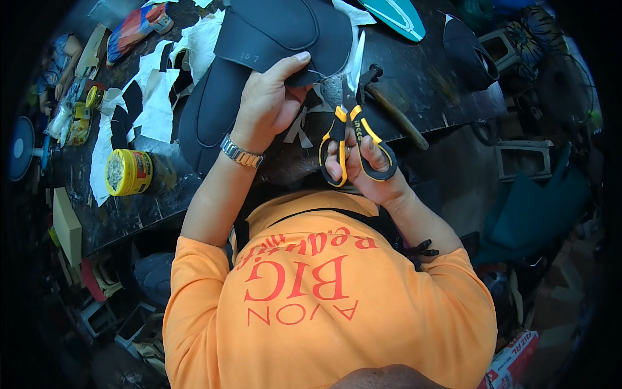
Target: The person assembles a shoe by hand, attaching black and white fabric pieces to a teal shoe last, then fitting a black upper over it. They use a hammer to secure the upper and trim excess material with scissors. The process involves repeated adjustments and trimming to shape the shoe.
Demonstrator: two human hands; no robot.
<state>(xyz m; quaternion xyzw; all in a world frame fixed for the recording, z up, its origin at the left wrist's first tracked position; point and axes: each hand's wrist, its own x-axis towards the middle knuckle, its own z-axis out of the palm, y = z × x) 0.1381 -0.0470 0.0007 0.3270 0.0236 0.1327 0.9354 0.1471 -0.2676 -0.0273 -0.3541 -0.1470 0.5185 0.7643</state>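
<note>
My left hand (271,100), with a metal-band watch at its wrist, pinches the lower edge of a black sheet piece (269,29), thumb on top. This piece looks like leather and carries a curved raised line and a faint handwritten mark. Beneath it lies another black piece (210,107) with a similar curved line. In my right hand (370,170) are scissors (350,113) with yellow and black handles, fingers through the loops. Their blades point up, seemingly nearly together, beside the black piece's right edge; whether they touch it I cannot tell.
A hammer (395,110) lies on the dark worktable (447,84) right of the scissors. White scraps (159,97) and a yellow tub (129,172) are at the left. A teal sole-shaped piece (398,16) lies at the back. Hollow blocks (523,160) stand at the right.
</note>
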